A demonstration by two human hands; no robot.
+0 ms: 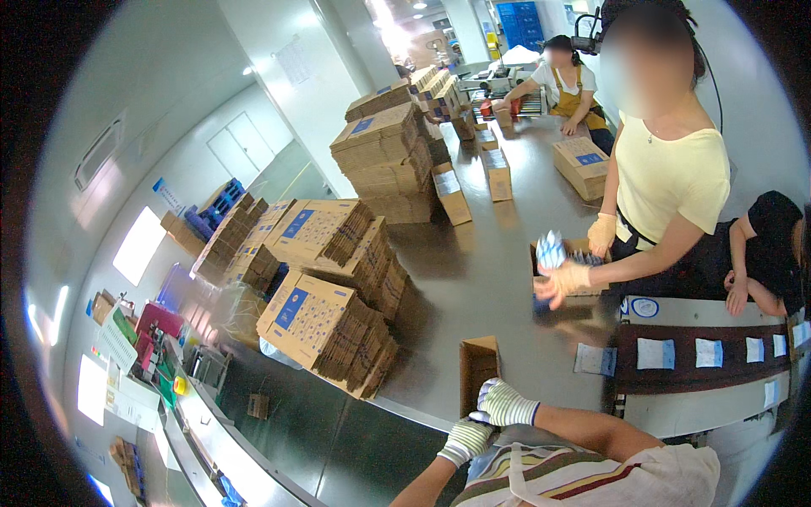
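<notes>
Small open brown box (478,365) stands on the steel table (473,279), near edge, long axis running near-to-far, open top facing up, inside looks empty from this angle. It sits just beyond and slightly left of the right hand (504,403); that hand wears a striped knit glove, fingers curled at the box's near right corner, touching or all but touching it; can't tell whether it actually grips the wall. Left hand (466,439), same kind of glove, lies lower and nearer the body, loosely curled over the lap cloth, holding nothing that I can make out. So the right hand is the nearer one; box lies up-left of it and straight ahead of the left. Outward: to the right of the box a dark conveyor belt (701,355) carries small white-blue packets (655,353), well apart from both hands. Far side of the table, a co-worker in a yellow top holds a bundle of packets (551,250) over another open box (570,270) with gloved hands. Left of the box, stacks of flattened cartons (325,325) cover the table, more stacks further back. Another person works at the far end; small boxes are scattered along the table between.
</notes>
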